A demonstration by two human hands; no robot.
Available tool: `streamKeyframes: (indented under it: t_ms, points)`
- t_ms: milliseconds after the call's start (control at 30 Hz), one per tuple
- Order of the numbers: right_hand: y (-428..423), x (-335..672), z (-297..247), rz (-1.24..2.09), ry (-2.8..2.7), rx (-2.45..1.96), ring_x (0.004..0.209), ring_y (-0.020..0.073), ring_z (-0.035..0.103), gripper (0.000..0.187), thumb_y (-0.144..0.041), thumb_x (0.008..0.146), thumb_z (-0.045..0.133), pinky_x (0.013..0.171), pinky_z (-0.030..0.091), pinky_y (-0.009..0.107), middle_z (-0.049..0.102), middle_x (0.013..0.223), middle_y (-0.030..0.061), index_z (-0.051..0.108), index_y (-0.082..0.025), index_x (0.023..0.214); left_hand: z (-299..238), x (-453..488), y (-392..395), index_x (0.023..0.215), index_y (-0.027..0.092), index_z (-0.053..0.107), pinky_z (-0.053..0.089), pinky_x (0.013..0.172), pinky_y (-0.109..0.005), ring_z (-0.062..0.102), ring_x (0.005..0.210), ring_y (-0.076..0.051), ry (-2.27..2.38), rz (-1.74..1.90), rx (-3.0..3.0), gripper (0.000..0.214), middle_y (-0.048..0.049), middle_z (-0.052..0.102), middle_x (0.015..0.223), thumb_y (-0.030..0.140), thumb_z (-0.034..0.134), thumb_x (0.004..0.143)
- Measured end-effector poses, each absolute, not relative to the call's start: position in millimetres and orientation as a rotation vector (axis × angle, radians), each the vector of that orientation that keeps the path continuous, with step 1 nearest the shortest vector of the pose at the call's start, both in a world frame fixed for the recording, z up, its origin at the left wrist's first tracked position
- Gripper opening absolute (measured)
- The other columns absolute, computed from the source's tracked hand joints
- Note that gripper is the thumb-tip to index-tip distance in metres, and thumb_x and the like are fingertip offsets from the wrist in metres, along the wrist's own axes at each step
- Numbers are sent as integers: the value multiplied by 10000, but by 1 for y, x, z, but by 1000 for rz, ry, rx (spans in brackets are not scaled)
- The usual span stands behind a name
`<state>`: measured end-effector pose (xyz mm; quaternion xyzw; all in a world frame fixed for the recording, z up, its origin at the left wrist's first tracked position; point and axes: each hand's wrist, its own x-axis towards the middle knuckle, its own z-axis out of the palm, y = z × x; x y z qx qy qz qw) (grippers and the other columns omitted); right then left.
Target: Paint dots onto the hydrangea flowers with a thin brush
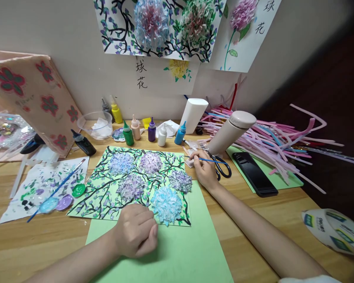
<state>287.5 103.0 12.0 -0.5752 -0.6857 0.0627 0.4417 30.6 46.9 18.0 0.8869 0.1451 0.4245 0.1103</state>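
Observation:
My right hand pinches a thin blue paintbrush at the right edge of the painting. Its tip lies by the scraps of white paper near the upper right corner. My left hand rests as a closed fist over the painting's lower edge, with nothing showing in it. The painting has black branches, green and purple leaves, and several raised crumpled blossoms, among them a light blue one beside my left fist. Under it lies a light green sheet. Black-handled scissors lie just beyond my right hand.
Paint bottles, such as a green one, line the back. At left are a paint-stained paper, another blue brush and a black bottle. At right stand a tumbler, pink pipe cleaners, a phone and a tape roll.

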Motion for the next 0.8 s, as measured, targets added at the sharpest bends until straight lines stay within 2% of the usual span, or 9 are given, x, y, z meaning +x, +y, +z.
streamKeyframes:
  t_ms: [800]
  points:
    - [103, 288, 11, 161, -1710, -1420, 733, 185, 522, 202, -196, 882, 351, 703, 377, 322, 552, 716, 10, 483, -222, 732, 19, 32, 46, 561, 195, 315, 136, 454, -290, 225, 443, -121, 442, 1265, 2610, 236, 34, 315, 463, 35, 395, 715]
